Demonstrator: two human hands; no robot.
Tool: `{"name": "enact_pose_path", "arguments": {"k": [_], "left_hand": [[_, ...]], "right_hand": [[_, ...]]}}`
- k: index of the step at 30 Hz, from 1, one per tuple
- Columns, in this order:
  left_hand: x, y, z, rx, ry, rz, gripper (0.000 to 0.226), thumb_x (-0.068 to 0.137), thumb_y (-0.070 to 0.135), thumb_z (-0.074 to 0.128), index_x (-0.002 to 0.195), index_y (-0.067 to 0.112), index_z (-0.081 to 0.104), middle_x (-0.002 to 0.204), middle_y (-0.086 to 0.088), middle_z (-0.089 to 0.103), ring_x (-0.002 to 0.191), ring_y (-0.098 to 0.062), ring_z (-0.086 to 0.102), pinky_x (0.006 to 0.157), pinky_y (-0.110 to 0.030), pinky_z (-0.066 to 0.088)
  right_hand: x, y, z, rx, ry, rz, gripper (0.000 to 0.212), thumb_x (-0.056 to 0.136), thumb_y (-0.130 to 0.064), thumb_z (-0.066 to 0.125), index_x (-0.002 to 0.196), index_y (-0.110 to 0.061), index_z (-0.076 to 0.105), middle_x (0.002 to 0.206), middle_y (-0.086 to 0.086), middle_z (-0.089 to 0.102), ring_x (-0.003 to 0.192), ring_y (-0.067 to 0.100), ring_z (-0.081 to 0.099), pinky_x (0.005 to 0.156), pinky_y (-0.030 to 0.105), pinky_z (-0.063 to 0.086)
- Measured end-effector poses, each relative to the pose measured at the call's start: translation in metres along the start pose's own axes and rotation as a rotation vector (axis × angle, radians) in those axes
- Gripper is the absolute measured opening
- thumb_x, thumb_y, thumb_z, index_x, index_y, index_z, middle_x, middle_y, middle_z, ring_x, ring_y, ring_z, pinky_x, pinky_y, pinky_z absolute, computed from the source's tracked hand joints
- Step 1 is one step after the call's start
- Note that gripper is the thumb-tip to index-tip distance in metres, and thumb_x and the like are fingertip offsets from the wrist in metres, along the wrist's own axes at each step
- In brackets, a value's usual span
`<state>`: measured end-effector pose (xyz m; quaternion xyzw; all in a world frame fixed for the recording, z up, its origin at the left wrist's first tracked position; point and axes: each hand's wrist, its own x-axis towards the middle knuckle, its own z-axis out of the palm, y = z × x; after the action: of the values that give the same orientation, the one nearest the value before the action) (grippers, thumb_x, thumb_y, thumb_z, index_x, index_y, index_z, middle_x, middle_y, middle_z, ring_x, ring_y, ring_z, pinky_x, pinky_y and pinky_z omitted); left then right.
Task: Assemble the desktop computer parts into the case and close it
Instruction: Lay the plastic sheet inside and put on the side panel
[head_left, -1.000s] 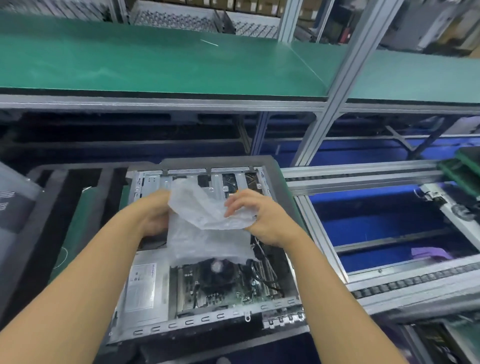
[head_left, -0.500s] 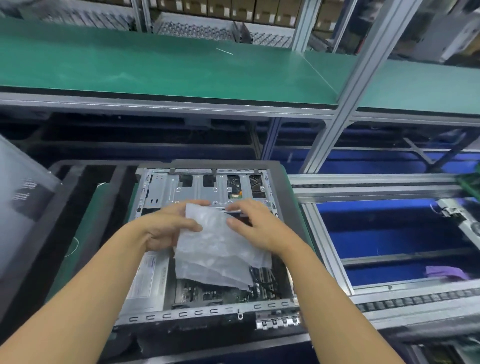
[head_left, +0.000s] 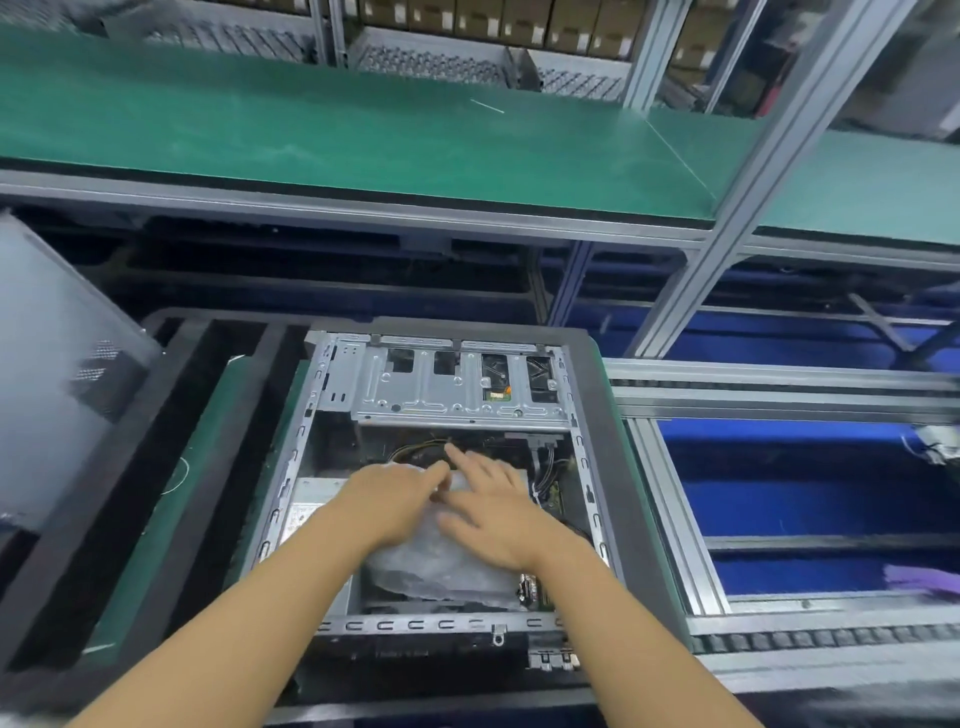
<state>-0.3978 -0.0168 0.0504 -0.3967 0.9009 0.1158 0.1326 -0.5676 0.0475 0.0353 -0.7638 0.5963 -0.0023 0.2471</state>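
Seen from a head-worn camera: open case (head_left: 415, 624) lying on its side in a dark tray (head_left: 602, 415), against the tray's right edge. Clear bag (head_left: 441, 574) spread inside the case's near half, over the board there, its near edge short of the case's near rim. Left hand (head_left: 395, 506) laid palm-down on the bag's far left part, fingers straight and close together, pinching nothing. Right hand (head_left: 498, 522) flat on the bag's right part, fingers spread and aimed at the tray's far left corner, fingertips just beside those of the left hand. Both hands slightly blurred. Yellow and black wires (head_left: 415, 449) just beyond the fingertips, then a metal drive cage (head_left: 447, 400) across the case's far end. Off the tray's left edge, a blurred grey panel (head_left: 47, 374). Past the right edge, conveyor rails (head_left: 779, 379). Above the far edge, a green shelf (head_left: 363, 135).
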Motion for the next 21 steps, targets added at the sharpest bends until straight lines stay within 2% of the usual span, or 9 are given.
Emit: {"name": "enact_pose_path", "arguments": {"k": [2, 4, 8, 10, 12, 14, 16, 18, 21], "left_hand": [[0.002, 0.001, 0.002, 0.148, -0.019, -0.042, 0.028, 0.094, 0.008, 0.043, 0.12, 0.019, 0.043, 0.116, 0.0, 0.064, 0.106, -0.025, 0.063, 0.078, -0.037, 0.035], [0.004, 0.004, 0.004, 0.231, -0.056, -0.082, 0.028, 0.095, 0.006, 0.04, 0.119, 0.018, 0.047, 0.112, 0.002, 0.066, 0.106, -0.023, 0.062, 0.091, -0.039, 0.031], [0.005, -0.004, -0.012, -0.127, -0.047, -0.09, 0.039, 0.091, 0.006, 0.042, 0.124, 0.026, 0.048, 0.105, 0.008, 0.053, 0.11, -0.018, 0.055, 0.099, -0.039, 0.033], [0.003, -0.014, -0.023, -0.35, -0.004, -0.055, 0.039, 0.089, 0.011, 0.047, 0.124, 0.027, 0.052, 0.105, 0.008, 0.052, 0.103, -0.015, 0.054, 0.1, -0.039, 0.04], [0.0, -0.023, -0.027, -0.524, 0.094, -0.035, 0.037, 0.088, 0.011, 0.051, 0.122, 0.023, 0.057, 0.107, 0.007, 0.058, 0.098, -0.013, 0.057, 0.094, -0.033, 0.046], [-0.002, -0.029, -0.025, -0.614, 0.226, -0.042, 0.032, 0.09, 0.01, 0.053, 0.118, 0.022, 0.061, 0.107, 0.008, 0.062, 0.099, -0.011, 0.06, 0.092, -0.028, 0.048], [-0.003, -0.032, -0.018, -0.597, 0.363, -0.063, 0.024, 0.092, 0.014, 0.054, 0.112, 0.024, 0.063, 0.105, 0.011, 0.062, 0.098, -0.01, 0.06, 0.092, -0.033, 0.048], [-0.005, -0.032, -0.007, -0.466, 0.434, -0.069, 0.018, 0.092, 0.021, 0.054, 0.107, 0.028, 0.062, 0.105, 0.014, 0.059, 0.102, -0.011, 0.055, 0.093, -0.037, 0.044], [-0.013, -0.025, 0.015, -0.229, 0.372, -0.057, 0.023, 0.093, 0.033, 0.051, 0.115, 0.034, 0.057, 0.118, 0.014, 0.05, 0.117, -0.013, 0.041, 0.097, -0.035, 0.031]], "right_hand": [[0.001, 0.0, 0.002, -0.04, 0.058, -0.011, 0.048, 0.11, -0.041, 0.033, 0.158, -0.032, 0.034, 0.173, 0.0, -0.008, 0.158, 0.022, -0.005, 0.122, 0.038, -0.013], [0.0, -0.002, 0.014, -0.121, -0.032, 0.006, 0.053, 0.111, -0.042, 0.029, 0.162, -0.039, 0.015, 0.172, 0.003, -0.014, 0.158, 0.024, -0.011, 0.122, 0.042, -0.017], [0.0, 0.003, 0.015, -0.073, -0.025, 0.032, 0.062, 0.11, -0.043, 0.033, 0.162, -0.043, -0.002, 0.171, 0.004, -0.018, 0.157, 0.023, -0.016, 0.12, 0.04, -0.019], [-0.001, 0.004, 0.004, 0.029, 0.073, 0.014, 0.064, 0.107, -0.036, 0.043, 0.163, -0.039, 0.011, 0.173, 0.002, -0.007, 0.158, 0.02, -0.008, 0.122, 0.038, -0.015], [0.0, -0.001, -0.007, 0.141, 0.212, 0.003, 0.057, 0.103, -0.023, 0.045, 0.158, -0.03, 0.034, 0.169, 0.002, 0.019, 0.154, 0.019, 0.011, 0.126, 0.04, 0.0], [0.001, -0.008, -0.014, 0.196, 0.338, 0.006, 0.046, 0.103, -0.017, 0.044, 0.148, -0.023, 0.049, 0.155, -0.002, 0.041, 0.142, 0.019, 0.029, 0.121, 0.04, 0.02], [0.004, -0.015, -0.019, 0.197, 0.4, 0.009, 0.039, 0.106, -0.022, 0.044, 0.144, -0.021, 0.051, 0.145, -0.004, 0.047, 0.132, 0.018, 0.035, 0.114, 0.04, 0.028], [0.007, -0.023, -0.014, 0.097, 0.278, -0.006, 0.046, 0.107, -0.034, 0.043, 0.151, -0.023, 0.041, 0.156, 0.001, 0.036, 0.139, 0.024, 0.03, 0.117, 0.044, 0.026], [0.008, -0.026, 0.011, -0.119, -0.12, 0.022, 0.07, 0.104, -0.053, 0.043, 0.162, -0.027, 0.013, 0.172, 0.004, -0.006, 0.156, 0.03, 0.003, 0.125, 0.053, 0.005]]}}
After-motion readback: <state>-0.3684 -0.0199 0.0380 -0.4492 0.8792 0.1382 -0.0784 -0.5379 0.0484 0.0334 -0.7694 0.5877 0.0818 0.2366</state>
